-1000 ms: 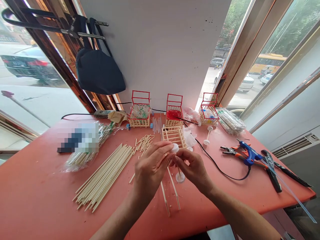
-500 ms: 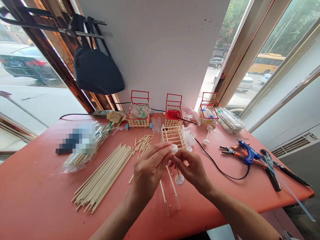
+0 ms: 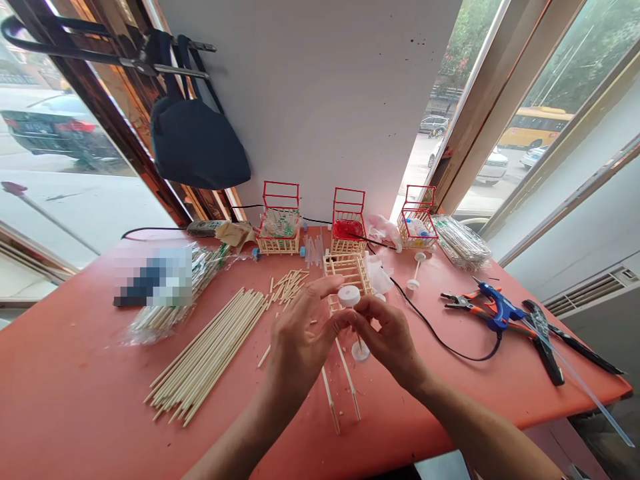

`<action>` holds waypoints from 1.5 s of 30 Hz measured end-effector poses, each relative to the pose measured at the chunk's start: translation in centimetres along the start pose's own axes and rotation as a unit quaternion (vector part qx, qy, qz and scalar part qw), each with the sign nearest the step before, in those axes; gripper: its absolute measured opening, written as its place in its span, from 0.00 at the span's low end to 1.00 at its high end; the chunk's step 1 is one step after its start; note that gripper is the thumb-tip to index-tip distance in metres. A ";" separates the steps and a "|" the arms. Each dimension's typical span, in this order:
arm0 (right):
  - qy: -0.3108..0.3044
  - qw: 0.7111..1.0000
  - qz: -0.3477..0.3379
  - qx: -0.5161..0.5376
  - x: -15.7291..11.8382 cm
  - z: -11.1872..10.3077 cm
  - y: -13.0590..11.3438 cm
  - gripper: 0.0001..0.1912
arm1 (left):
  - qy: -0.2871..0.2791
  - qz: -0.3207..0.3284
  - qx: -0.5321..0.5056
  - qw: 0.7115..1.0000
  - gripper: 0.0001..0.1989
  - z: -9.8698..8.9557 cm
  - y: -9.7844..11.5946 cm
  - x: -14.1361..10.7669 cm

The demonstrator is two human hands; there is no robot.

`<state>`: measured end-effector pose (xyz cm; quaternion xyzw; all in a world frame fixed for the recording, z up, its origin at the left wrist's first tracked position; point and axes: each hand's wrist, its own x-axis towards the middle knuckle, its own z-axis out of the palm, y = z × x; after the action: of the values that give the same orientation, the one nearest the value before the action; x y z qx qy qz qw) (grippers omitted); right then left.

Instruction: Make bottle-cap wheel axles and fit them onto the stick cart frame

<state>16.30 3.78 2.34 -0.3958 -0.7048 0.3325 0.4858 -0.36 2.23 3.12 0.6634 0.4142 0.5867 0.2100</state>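
Observation:
In both my hands, above the table, is a thin wooden stick with a white cap on its upper end and another white cap on its lower end. The fingers of my right hand pinch the stick just below the upper cap. My left hand has its thumb against the stick under that cap, its index finger raised beside the cap's rim. Behind the hands lies a wooden stick frame, partly hidden. A similar capped stick stands farther back to the right.
Long wooden sticks and short cut pieces lie left. Three red-handled stick baskets line the wall. A blue glue gun, its black cord, and pliers lie right on the red table. Bagged sticks sit back right.
My left index finger has lifted from the top of the upper cap, which now shows fully. The capped stick stays between my hands, with the lower cap shifted slightly upward.

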 end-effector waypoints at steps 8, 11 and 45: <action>-0.003 1.000 -0.007 0.015 0.0 0.1 -0.1 0.11 | 0.015 0.097 0.072 0.993 0.12 0.0 0.8 0.3; -0.004 1.000 -0.006 0.017 0.0 0.1 -0.1 0.10 | 0.016 0.128 0.093 0.987 0.12 0.0 1.0 0.4; 0.011 1.000 0.001 0.000 -0.1 0.1 -0.3 0.12 | 0.021 0.131 0.094 0.987 0.13 0.1 1.1 0.3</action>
<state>16.16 3.54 2.53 -0.4001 -0.6989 0.3284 0.4935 0.04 1.82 4.14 0.7162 0.3811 0.5816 0.0592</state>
